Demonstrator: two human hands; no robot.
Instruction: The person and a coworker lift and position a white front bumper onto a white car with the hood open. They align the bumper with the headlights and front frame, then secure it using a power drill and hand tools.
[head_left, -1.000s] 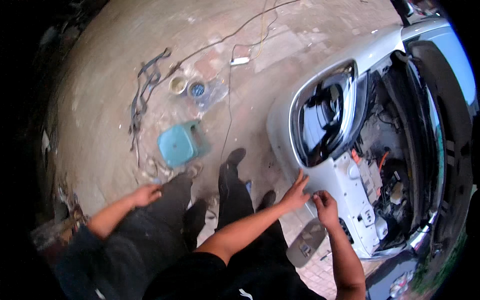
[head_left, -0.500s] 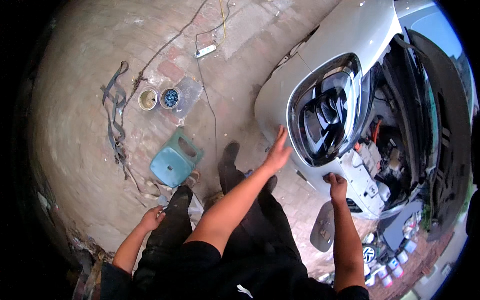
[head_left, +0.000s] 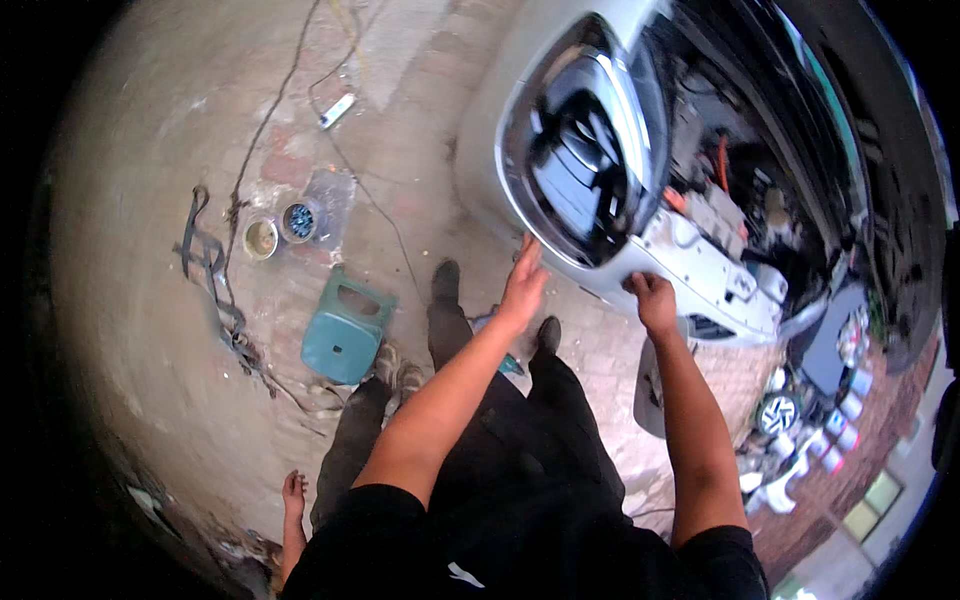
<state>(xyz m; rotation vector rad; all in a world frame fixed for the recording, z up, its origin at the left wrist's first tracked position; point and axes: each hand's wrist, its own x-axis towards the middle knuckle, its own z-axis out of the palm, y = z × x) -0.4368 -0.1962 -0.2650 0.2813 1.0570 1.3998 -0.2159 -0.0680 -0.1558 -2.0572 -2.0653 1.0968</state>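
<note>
A silver-white car front with its hood raised stands at the right, and its large headlight (head_left: 585,150) faces me. My left hand (head_left: 522,290) reaches up with its fingers stretched out, at the bumper's edge just below the headlight's lower left rim. It is open and holds nothing I can see. My right hand (head_left: 654,303) is at the painted bumper (head_left: 600,278) below the headlight. Its fingers are curled and pressed together against the panel. Whatever they grip, if anything, is hidden behind the fingertips.
Another person stands close on my left, one hand (head_left: 294,492) hanging down. A green plastic stool (head_left: 340,345), two small tubs (head_left: 262,238), a dark strap (head_left: 205,250) and a power strip (head_left: 338,110) with cables lie on the floor. Bottles, cans and a wheel cover (head_left: 777,412) stand at the right.
My view has turned, so the car sits higher and further left. Both my hands keep near the bumper below the headlight. The other person's hand has dropped lower and away from their leg.
</note>
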